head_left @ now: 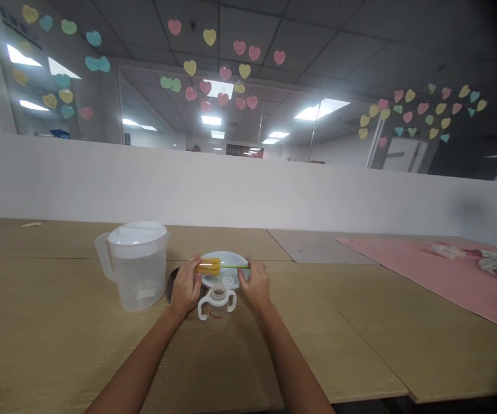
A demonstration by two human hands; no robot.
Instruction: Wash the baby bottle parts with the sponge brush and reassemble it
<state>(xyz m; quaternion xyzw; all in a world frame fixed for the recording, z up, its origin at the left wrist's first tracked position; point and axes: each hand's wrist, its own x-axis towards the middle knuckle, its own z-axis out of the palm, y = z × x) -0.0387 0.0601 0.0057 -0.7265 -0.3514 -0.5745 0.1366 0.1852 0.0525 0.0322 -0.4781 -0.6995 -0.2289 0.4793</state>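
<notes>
Between my two hands, level above a white plate [239, 282], is a thin green stick with a glossy yellow lobed head [208, 265]; I cannot make out its exact kind. My left hand [187, 286] is closed around the yellow head. With thumb and fingers, my right hand [254, 283] pinches the far end of the green stick. Just below them stands a clear baby bottle [217, 315], uncapped, with a white two-handled collar and red print. A dark round dish [171, 286] shows partly behind my left hand.
A clear plastic pitcher [140, 276] with a white lid and handle stands left of my left hand. To the right, a pink cloth [403, 267] covers part of the table, with crumpled plastic [446, 251] on it. Behind runs a low white wall [231, 195] under glass.
</notes>
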